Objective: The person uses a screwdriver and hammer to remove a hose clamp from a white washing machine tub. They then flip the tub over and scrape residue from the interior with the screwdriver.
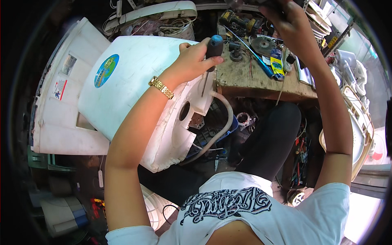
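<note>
My left hand is closed round the black and blue handle of a screwdriver. The screwdriver's shaft points down beside the open, cut-out end of a white plastic appliance casing, and my wrist lies over the casing. Whether the tip touches anything is hard to see. A round blue and green sticker marks the casing's side. Far right, at the top rim, my right hand is raised above the wooden bench with its fingers curled at a dark object; the picture's edge cuts this off, so its kind is unclear.
On the wooden bench lie a yellow and black power drill, a grinding disc, a blue rod and a yellow packet. A grey hose curves below the casing. Another white panel stands left.
</note>
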The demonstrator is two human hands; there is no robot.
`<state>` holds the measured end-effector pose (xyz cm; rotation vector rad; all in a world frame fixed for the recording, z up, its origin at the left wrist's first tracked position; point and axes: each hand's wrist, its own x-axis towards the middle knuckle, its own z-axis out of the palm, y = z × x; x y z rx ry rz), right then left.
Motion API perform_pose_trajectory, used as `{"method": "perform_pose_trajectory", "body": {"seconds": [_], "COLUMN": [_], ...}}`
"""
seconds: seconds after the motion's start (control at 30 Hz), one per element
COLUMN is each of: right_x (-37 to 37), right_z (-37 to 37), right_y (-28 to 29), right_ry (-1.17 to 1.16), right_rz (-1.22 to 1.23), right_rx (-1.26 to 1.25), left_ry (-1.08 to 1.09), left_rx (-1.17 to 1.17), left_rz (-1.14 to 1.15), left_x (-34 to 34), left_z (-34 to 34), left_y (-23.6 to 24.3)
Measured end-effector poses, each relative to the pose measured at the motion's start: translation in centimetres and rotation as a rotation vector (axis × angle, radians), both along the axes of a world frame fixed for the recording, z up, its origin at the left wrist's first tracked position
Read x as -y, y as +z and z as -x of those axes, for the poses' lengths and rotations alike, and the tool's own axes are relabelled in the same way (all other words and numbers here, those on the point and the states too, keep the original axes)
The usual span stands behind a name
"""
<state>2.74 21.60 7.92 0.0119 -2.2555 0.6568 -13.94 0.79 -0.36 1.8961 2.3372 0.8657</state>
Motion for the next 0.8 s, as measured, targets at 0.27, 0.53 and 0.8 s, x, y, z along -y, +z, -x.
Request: {"method": "perform_pose_trajectory", "body": {"seconds": [0.27,0.53,0.8], "right_x": [0.2,-1.0,-3.4], "right_z": [-1.7,-3.2,-2.7], "right_y": [-1.6,-4.5,-10.4], "right_ry": [-0.095,-0.037,0.056], "right_rz": [0.259,0.694,0.689], "right_rx": [-0.101,0.063,-0.008], "left_ry": [-0.220,-0.051,-0.106], "left_rx": [0.511,0.178,0.137], "left_rz": [-0.274,-0.128,-0.040], "left_x": [0.3,1.0,-0.6], "left_z": [-1.1,-0.8,0.8], "left_y": [2.2,2.2,1.0]}}
